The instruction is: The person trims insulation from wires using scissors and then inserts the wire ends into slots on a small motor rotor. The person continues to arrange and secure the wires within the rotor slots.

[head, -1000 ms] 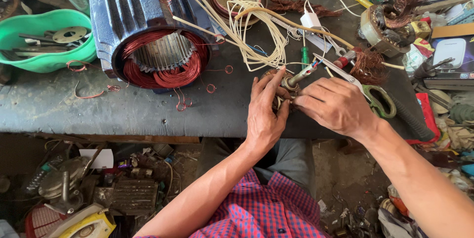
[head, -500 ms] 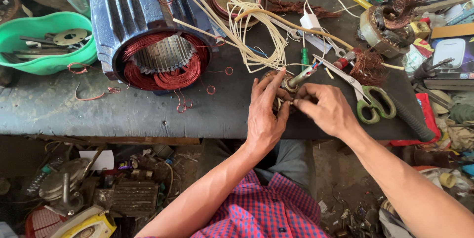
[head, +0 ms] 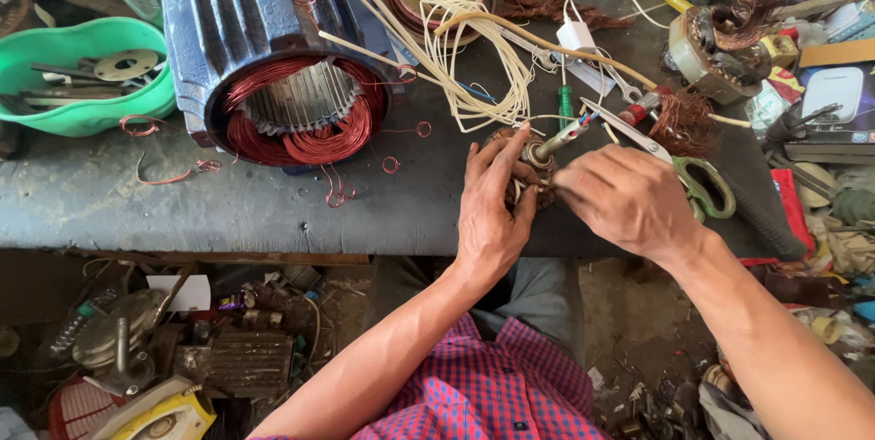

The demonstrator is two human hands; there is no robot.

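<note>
Left hand (head: 490,212) clasps a small wound coil (head: 521,186) against the counter (head: 273,212) to steady it; right hand (head: 629,198) pinches its wires, beside scissors (head: 702,186).

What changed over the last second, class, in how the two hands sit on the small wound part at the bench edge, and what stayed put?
The right hand drew in leftward, closer to the left hand, both working the small armature throughout. The blue motor stator, scissors and green bowl did not move.
</note>
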